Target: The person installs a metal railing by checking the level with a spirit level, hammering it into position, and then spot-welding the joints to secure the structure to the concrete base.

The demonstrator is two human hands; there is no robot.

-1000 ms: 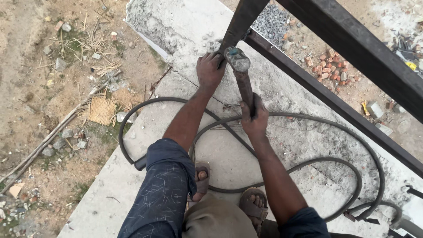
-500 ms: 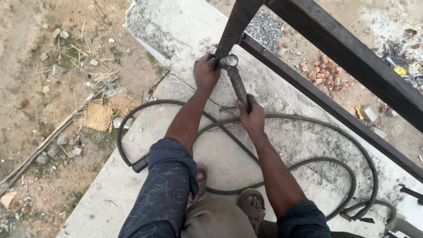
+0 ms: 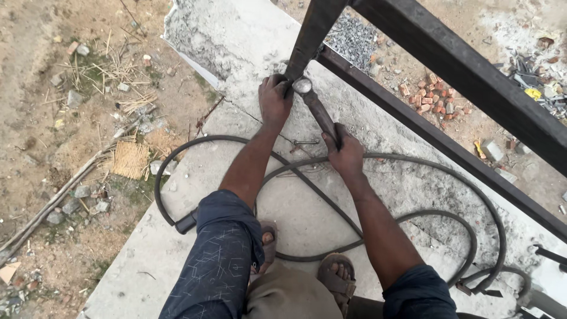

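Where rubble begins, rough concrete slab [image 3: 378,195] outdoors.

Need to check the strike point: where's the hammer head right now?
In the head view, upper centre: the hammer head sits against the foot of the dark steel post, just right of the left hand; the right hand grips the handle.

Both arms reach forward and down from rolled dark blue sleeves, forearms bare. The left hand [image 3: 274,100] is stretched farthest, back of the hand up, its fingers [image 3: 277,80] curled closed in a grip. The right hand [image 3: 346,155] sits nearer the body, wrist bent slightly, fingers wrapped closed. Sandalled feet show below.
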